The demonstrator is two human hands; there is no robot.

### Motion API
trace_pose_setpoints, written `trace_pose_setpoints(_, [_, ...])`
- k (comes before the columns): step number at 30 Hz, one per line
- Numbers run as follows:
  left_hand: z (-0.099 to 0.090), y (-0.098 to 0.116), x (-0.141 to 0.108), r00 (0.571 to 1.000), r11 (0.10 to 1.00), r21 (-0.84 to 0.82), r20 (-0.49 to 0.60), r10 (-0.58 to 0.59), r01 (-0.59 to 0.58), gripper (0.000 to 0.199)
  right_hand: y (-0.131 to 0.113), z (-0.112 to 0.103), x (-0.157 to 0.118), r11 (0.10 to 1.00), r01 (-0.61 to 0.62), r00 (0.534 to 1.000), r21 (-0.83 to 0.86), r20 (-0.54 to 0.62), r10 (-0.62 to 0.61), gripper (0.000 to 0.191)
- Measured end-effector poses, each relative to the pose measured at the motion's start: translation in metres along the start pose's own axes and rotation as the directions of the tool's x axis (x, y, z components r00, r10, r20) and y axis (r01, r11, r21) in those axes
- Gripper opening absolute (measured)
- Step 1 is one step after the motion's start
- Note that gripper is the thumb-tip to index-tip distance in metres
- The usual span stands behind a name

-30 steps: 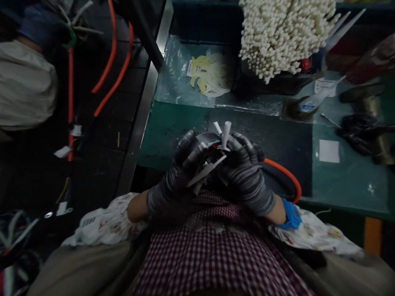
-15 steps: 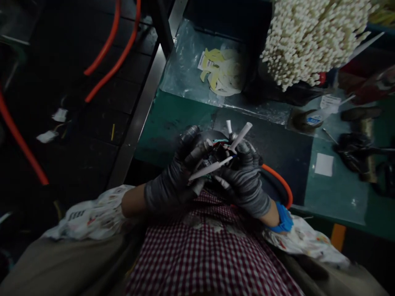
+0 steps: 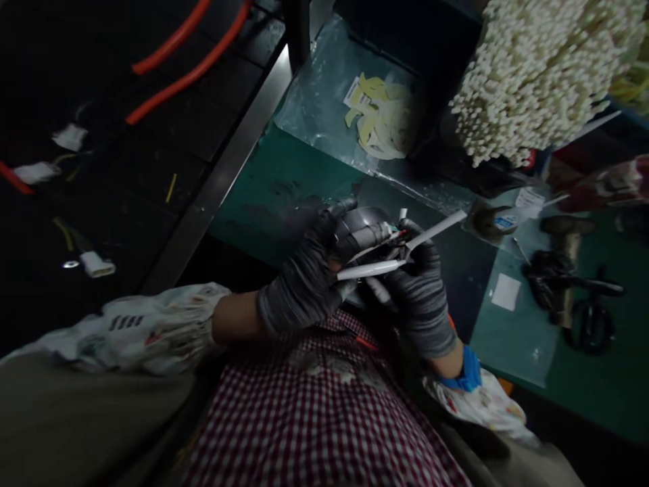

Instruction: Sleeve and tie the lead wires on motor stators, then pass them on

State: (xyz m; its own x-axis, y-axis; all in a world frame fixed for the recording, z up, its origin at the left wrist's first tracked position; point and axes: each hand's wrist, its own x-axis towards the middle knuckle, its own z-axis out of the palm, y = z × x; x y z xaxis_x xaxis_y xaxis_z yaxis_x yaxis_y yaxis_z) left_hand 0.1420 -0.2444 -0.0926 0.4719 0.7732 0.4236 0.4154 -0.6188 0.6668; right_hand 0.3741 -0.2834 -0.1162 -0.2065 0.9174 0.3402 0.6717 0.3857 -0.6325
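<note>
My left hand [image 3: 307, 277], in a grey striped glove with taped fingertips, is closed around the left side of a dark rounded part [image 3: 362, 220] with wires. My gloved right hand [image 3: 424, 291] is closed at its right side, where several thin wires come out. A long white sleeve [image 3: 372, 270] lies across the front of the part between both hands. Another white sleeve [image 3: 439, 228] sticks out to the upper right over my right fingers, and a short white end shows behind it. The exact kind of part is hidden by my fingers.
On the green table [image 3: 294, 169] lie yellowish strips [image 3: 388, 118] on plastic sheeting. A big bundle of thin white tubes [image 3: 537, 81] stands at the upper right. A hammer [image 3: 562, 270], a clear bottle [image 3: 522, 210] and a white paper [image 3: 506, 291] are right. Orange cables [image 3: 193, 78] hang left.
The view has turned and shifted. The part in my hands has tilted, with more of its rounded dark side showing, and the white sleeves now lie flatter, pointing more to the right.
</note>
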Motion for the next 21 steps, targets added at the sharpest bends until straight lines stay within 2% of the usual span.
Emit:
trace_pose_setpoints(3, [0.0,0.0,0.003,0.998,0.999,-0.009,0.049,0.037,-0.037,0.075,0.009,-0.005,0.005,0.988,0.137,0.99,-0.07,0.02,-0.136,0.027])
trace_pose_setpoints(8, [-0.004,-0.003,0.006,0.996,1.0,-0.015,0.084,0.016,-0.015,0.077,0.015,-0.005,0.009,0.981,0.191,0.981,-0.035,0.05,-0.19,0.022])
trace_pose_setpoints(10, [-0.005,-0.001,0.007,0.996,1.0,-0.011,0.087,0.001,0.0,0.075,0.013,0.001,0.004,0.99,0.134,0.991,-0.055,0.017,-0.133,0.022])
trace_pose_setpoints(12, [-0.005,0.001,0.01,0.995,1.0,-0.011,0.099,-0.022,0.023,0.075,0.009,0.006,0.0,0.998,0.018,1.0,-0.057,-0.002,-0.018,0.029])
trace_pose_setpoints(15, [-0.008,-0.001,0.019,0.993,0.999,-0.019,0.114,-0.025,0.027,0.074,0.005,0.009,0.002,0.998,-0.058,0.998,-0.037,0.03,0.059,0.04])
trace_pose_setpoints(18, [-0.015,-0.021,0.028,0.99,0.998,-0.07,0.138,0.003,0.006,0.072,0.007,0.004,0.022,0.999,0.017,0.994,-0.03,0.111,-0.014,0.033])
trace_pose_setpoints(21, [-0.026,-0.054,0.036,0.977,0.996,-0.085,0.214,0.013,0.006,0.077,0.016,0.001,0.049,0.997,0.073,0.974,0.034,0.214,-0.079,0.024])
